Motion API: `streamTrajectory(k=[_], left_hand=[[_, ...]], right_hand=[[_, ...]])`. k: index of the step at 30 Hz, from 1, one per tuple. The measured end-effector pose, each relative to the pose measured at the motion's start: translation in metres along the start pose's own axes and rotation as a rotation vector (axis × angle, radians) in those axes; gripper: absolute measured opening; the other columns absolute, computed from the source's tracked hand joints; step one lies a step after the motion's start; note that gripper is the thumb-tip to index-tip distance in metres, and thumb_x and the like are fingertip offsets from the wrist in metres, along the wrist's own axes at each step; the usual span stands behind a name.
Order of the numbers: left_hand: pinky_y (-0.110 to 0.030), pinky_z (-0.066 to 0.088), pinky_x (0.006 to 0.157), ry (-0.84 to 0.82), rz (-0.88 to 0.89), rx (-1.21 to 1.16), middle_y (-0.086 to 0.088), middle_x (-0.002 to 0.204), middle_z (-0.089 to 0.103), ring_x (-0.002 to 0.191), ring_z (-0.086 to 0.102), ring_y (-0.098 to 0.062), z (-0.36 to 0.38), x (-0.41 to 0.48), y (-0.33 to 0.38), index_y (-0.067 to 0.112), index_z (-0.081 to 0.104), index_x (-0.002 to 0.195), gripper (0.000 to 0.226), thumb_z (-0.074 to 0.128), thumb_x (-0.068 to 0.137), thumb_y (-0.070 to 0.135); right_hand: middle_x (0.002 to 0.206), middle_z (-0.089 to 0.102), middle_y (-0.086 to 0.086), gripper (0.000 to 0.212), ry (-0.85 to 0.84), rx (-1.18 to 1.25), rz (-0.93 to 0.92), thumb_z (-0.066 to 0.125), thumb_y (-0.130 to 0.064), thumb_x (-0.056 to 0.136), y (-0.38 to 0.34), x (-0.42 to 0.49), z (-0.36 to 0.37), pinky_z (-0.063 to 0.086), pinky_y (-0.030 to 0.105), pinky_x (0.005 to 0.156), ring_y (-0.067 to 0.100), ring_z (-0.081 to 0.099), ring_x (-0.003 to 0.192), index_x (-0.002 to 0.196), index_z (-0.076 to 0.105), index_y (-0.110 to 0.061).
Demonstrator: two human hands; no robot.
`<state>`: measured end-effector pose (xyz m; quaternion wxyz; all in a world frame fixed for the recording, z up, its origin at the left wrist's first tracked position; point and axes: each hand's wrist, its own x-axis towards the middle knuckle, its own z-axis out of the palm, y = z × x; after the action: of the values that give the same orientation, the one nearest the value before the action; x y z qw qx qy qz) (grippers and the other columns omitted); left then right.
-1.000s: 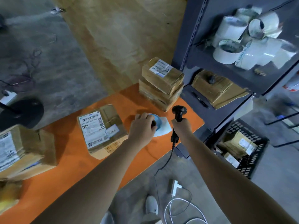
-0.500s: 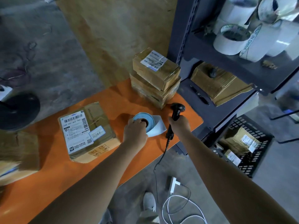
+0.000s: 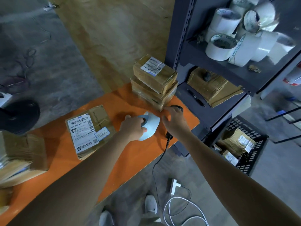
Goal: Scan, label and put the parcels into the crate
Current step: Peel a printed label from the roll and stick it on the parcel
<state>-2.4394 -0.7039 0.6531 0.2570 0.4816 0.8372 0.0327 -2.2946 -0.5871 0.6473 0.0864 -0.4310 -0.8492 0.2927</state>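
Lying flat on the bench (image 3: pixel 57 152) at nine o'clock of the label roll (image 3: pixel 151 126): parcel (image 3: pixel 88 129), taped cardboard, probably stiff and light; take by opposite edges. Left hand (image 3: pixel 134 128) is grasping the roll; right hand (image 3: pixel 175 122) is covering the scanner (image 3: pixel 179 108), grip unclear.

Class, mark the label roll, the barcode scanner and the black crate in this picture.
label roll (image 3: pixel 152 126), head view, its pale blue outer wrap.
barcode scanner (image 3: pixel 168 135), head view, the handle's lower end.
black crate (image 3: pixel 244 128), head view, its far lattice wall.
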Motion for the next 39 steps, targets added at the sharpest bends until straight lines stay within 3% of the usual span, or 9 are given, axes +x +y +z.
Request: streamTrajectory(k=[5, 8, 13, 21, 25, 28, 31, 35, 39], left_hand=[[-0.026, 0.034, 0.077, -0.071, 0.136, -0.107, -0.007, 0.096, 0.065, 0.096, 0.058, -0.025, -0.038, -0.02, -0.005, 0.011, 0.063, 0.104, 0.027, 0.054, 0.096, 0.035], [-0.026, 0.028, 0.054, -0.085, 0.177, -0.167, -0.004, 0.072, 0.052, 0.069, 0.052, -0.02, -0.063, -0.032, -0.013, 0.008, 0.058, 0.08, 0.031, 0.062, 0.091, 0.036], [-0.024, 0.025, 0.048, -0.074, 0.168, -0.239, 0.005, 0.058, 0.036, 0.048, 0.037, -0.008, -0.094, -0.05, -0.035, 0.014, 0.046, 0.067, 0.042, 0.066, 0.087, 0.044], [-0.02, 0.031, 0.048, -0.01, 0.229, -0.179, 0.012, 0.059, 0.049, 0.051, 0.046, -0.001, -0.111, -0.065, -0.071, 0.027, 0.056, 0.064, 0.033, 0.071, 0.077, 0.054], [-0.019, 0.034, 0.061, 0.145, 0.276, -0.247, 0.011, 0.083, 0.06, 0.077, 0.053, -0.003, -0.108, -0.069, -0.084, 0.031, 0.064, 0.08, 0.028, 0.073, 0.071, 0.056], [-0.021, 0.036, 0.082, 0.343, 0.147, -0.598, 0.015, 0.113, 0.051, 0.105, 0.049, -0.001, -0.105, -0.077, -0.095, 0.029, 0.053, 0.126, 0.059, 0.068, 0.076, 0.056], [-0.027, 0.037, 0.068, 0.511, -0.117, -0.765, 0.007, 0.085, 0.052, 0.077, 0.05, -0.008, -0.103, -0.081, -0.097, 0.022, 0.057, 0.099, 0.031, 0.057, 0.085, 0.05], [-0.027, 0.044, 0.059, 0.253, -0.492, -1.244, -0.006, 0.088, 0.065, 0.079, 0.063, -0.019, -0.1, -0.086, -0.09, 0.008, 0.059, 0.103, 0.044, 0.053, 0.089, 0.05], [-0.026, 0.038, 0.054, 0.135, -0.49, -1.528, -0.004, 0.072, 0.059, 0.055, 0.053, -0.014, -0.094, -0.083, -0.081, 0.01, 0.06, 0.091, 0.027, 0.067, 0.085, 0.035]], right_hand=[[0.142, 0.048, -0.006, 0.041, -0.322, -0.001, -0.349, 0.053, -0.03, 0.097, -0.038, -0.003, -0.023, 0.035, 0.03, 0.101, 0.016, 0.042, 0.13, 0.138, 0.049, -0.031], [0.14, 0.05, -0.01, 0.041, -0.434, -0.047, -0.364, 0.054, -0.033, 0.096, -0.059, -0.004, -0.033, 0.036, 0.03, 0.101, 0.013, 0.044, 0.129, 0.136, 0.05, -0.032], [0.131, 0.055, -0.007, 0.044, -0.519, -0.042, -0.368, 0.059, -0.037, 0.093, -0.093, -0.007, -0.039, 0.043, 0.036, 0.097, 0.016, 0.051, 0.12, 0.136, 0.051, -0.031], [0.124, 0.051, -0.009, 0.052, -0.6, -0.2, -0.436, 0.068, -0.043, 0.087, -0.136, -0.005, -0.032, 0.038, 0.027, 0.081, 0.015, 0.05, 0.11, 0.132, 0.05, -0.027], [0.119, 0.051, -0.005, 0.044, -0.565, -0.172, -0.447, 0.071, -0.039, 0.086, -0.149, -0.004, -0.027, 0.037, 0.023, 0.078, 0.016, 0.052, 0.106, 0.123, 0.055, -0.021], [0.119, 0.055, -0.003, 0.034, -0.545, 0.004, -0.32, 0.071, -0.037, 0.087, -0.145, -0.006, -0.019, 0.045, 0.034, 0.086, 0.019, 0.056, 0.111, 0.115, 0.055, -0.024], [0.118, 0.059, -0.004, 0.033, -0.44, 0.145, -0.21, 0.07, -0.042, 0.086, -0.14, -0.008, -0.005, 0.047, 0.034, 0.082, 0.017, 0.059, 0.106, 0.112, 0.055, -0.029], [0.117, 0.06, -0.006, 0.031, -0.285, 0.3, -0.112, 0.07, -0.043, 0.085, -0.141, -0.01, 0.015, 0.046, 0.036, 0.084, 0.018, 0.058, 0.105, 0.11, 0.058, -0.029], [0.115, 0.06, -0.005, 0.034, -0.271, 0.47, -0.03, 0.069, -0.046, 0.085, -0.145, -0.019, 0.023, 0.052, 0.046, 0.09, 0.02, 0.06, 0.105, 0.11, 0.055, -0.028]])
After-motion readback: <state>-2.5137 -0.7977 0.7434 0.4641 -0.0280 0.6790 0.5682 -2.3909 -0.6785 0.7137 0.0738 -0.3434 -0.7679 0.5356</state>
